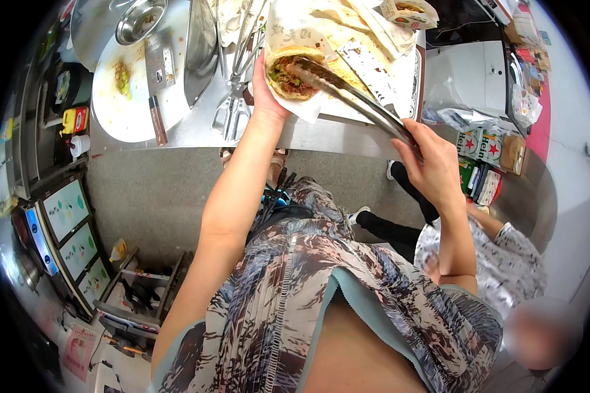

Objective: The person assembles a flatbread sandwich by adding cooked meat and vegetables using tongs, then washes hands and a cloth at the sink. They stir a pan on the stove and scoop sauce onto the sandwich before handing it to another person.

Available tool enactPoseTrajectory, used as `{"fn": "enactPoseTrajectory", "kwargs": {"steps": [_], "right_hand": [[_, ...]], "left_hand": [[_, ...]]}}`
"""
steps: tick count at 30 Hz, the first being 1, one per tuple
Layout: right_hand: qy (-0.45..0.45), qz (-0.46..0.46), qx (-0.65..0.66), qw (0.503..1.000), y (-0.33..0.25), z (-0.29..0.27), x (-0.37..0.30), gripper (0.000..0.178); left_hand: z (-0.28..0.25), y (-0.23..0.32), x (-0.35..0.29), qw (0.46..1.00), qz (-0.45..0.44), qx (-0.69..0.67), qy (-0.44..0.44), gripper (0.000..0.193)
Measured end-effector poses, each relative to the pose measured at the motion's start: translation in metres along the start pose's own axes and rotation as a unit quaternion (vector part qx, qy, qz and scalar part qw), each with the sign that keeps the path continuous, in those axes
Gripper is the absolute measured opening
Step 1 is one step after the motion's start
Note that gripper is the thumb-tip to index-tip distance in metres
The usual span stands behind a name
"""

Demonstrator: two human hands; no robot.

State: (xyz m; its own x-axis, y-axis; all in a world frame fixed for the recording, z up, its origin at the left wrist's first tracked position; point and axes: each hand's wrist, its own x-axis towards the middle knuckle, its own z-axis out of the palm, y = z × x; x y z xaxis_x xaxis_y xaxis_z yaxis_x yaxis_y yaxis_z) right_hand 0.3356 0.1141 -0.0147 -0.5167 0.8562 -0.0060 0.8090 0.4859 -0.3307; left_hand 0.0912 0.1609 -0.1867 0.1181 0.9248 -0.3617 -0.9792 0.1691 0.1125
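My left hand (270, 97) is closed around a bun stuffed with chopped meat and green bits (285, 77), its open side facing me, in a white paper sleeve (284, 25). Metal tongs (367, 103) are gripped in my right hand (429, 157), with their tips in the filling at the bun's mouth. Beneath them lies a white board (406, 92) with flatbread-coloured sheets or papers and a white-smeared blade-like strip (367, 69). Another filled bun in a paper wrapper (410, 13) sits at the far right of the board.
To the left, a round white cutting board (115, 108) bears a cleaver (160, 62), chopped green scraps (121, 78) and a steel bowl (141, 21). More metal utensils (233, 114) lie beside my left hand. Another person in a patterned top (514, 262) is close on my right.
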Motion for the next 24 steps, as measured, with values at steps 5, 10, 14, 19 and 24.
{"fn": "enactPoseTrajectory", "kwargs": {"steps": [5,10,14,19,24], "right_hand": [[-0.019,-0.008,-0.024,1.0,0.001,0.01,0.0,0.026],[0.0,0.027,0.011,1.0,-0.004,0.001,0.0,0.03],[0.008,0.106,0.107,0.988,0.01,0.001,-0.009,0.034],[-0.055,0.249,0.118,0.96,0.071,0.064,-0.03,0.045],[-0.015,0.241,0.154,0.958,0.059,0.132,-0.051,0.043]], "left_hand": [[-0.005,0.001,0.005,0.999,-0.024,-0.018,-0.04,0.059],[-0.005,0.007,-0.002,1.0,-0.009,-0.016,-0.011,0.059],[-0.002,0.013,-0.012,0.998,0.026,0.044,0.047,0.061],[-0.02,0.033,-0.024,0.998,0.046,0.045,0.016,0.065],[-0.047,0.047,-0.024,0.995,0.082,0.039,0.031,0.061]]}}
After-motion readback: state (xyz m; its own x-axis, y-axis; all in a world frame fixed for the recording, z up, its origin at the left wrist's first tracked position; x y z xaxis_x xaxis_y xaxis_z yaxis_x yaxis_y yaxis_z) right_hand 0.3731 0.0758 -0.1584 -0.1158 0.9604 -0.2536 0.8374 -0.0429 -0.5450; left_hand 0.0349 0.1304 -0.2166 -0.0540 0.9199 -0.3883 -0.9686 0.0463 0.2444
